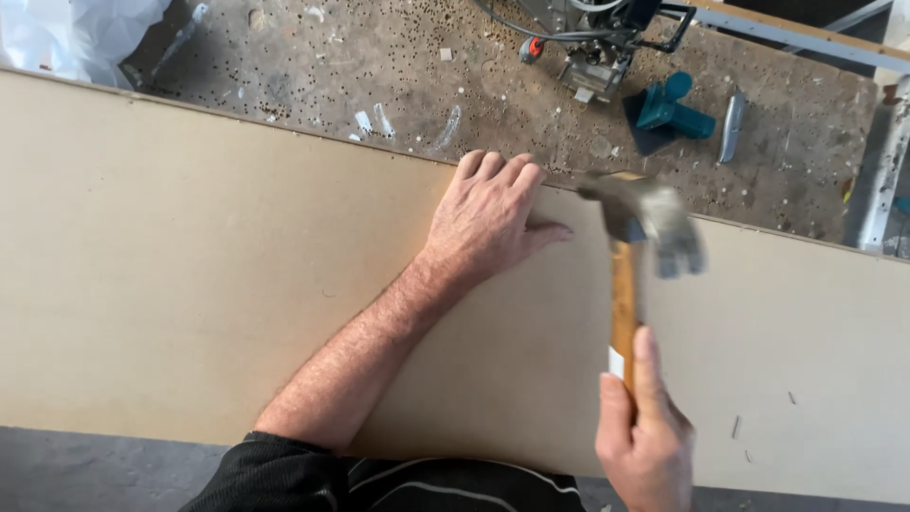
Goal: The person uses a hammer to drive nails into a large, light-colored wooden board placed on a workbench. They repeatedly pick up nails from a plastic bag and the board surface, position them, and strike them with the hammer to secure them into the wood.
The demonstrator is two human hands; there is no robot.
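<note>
Head view, looking straight down. Left hand (488,220) pressed flat on the beige board (190,265), grip fully open, fingers spread up at the far edge, clasping nothing, just pinning the sheet. Right hand (646,438) wrapped tight around the low end of the wooden handle, thumb laid along the shaft, grip closed on the hammer (630,256). Steel head blurred, poised just right of the left thumb, near the board's far edge. Board lying across the pitted table (398,66), thin and wide; probably stiff enough to lie flat yet springy, hence the flat palm holding it down. Hammer likely top-heavy, smooth wood possibly slippery, so a hold low on the handle looks sound for swing and control. Beyond the board: a teal tool (673,109), a grey utility knife (731,125), a clamped machine (597,43) at the top edge, white plastic sheeting (76,33) in the corner. Small nails or staples (737,427) lying loose on the board at right.
</note>
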